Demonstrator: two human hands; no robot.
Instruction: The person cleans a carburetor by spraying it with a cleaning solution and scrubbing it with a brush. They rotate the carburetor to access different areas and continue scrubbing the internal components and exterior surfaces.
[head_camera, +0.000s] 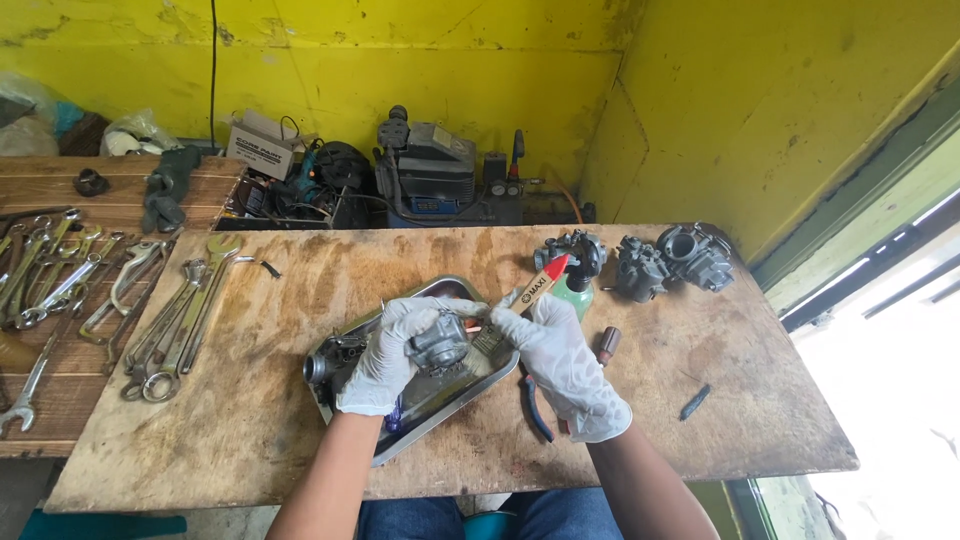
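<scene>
Brush with pale wooden handle and red tip (540, 283) slanting from upper right down to lower left, just right of frame centre; bristles (487, 340) low at the left end, touching or nearly touching the grey cast-metal carburettor body (438, 343). Long axis of the brush pointing straight at that part, from its right. Right hand in white glove (560, 355) closed round the lower handle, red tip sticking up past the fingers. Left hand in white glove (400, 350) wrapped over the carburettor body, holding it above the shiny rectangular steel tray (400, 435) at centre. Both hands close together, the left on the part, the right just beside it. Further grey carburettors (670, 258) well apart at upper right on the worn plywood tabletop (250, 400); steel spanners (170, 320) at left; blue-handled pliers (535, 405) just below the right hand.
</scene>
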